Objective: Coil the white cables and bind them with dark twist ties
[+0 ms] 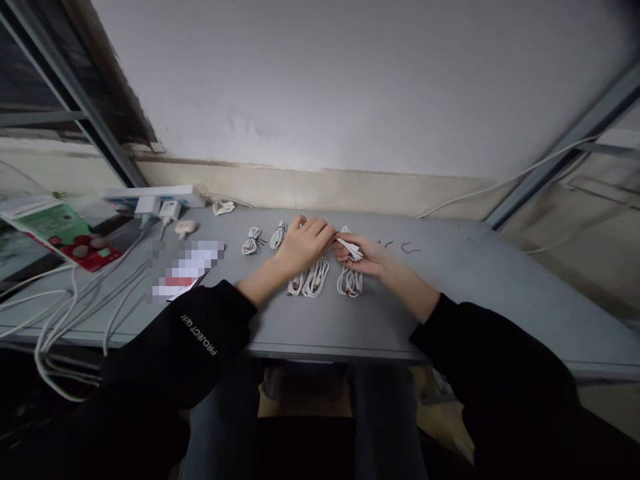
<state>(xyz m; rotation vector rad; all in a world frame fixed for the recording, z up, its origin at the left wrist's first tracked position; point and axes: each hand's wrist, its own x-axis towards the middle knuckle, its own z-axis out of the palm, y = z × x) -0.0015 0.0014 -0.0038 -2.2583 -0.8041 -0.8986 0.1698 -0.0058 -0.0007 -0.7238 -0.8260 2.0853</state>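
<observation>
In my right hand (367, 256) a folded bundle of white cable (353, 250) is gripped, just above the grey table. The fingers of my left hand (306, 245) are pinched together at the bundle's left end; whatever they hold is too small to make out. Two coiled white cables (314, 279) lie side by side below my left hand. Another coiled white cable (350, 283) with a bit of red rests under my right hand. Farther left are a small coil with a black tie (251, 241) and a second coil (278, 235), partly behind my left hand.
Black twist ties (411, 248) lie right of my hands. On the left are a phone-like flat object (187, 273), a pink plug (186, 228), a power strip (187, 195) with chargers, a green and red carton (63, 230) and loose white cords (45, 333). A wall stands behind the table (490, 293).
</observation>
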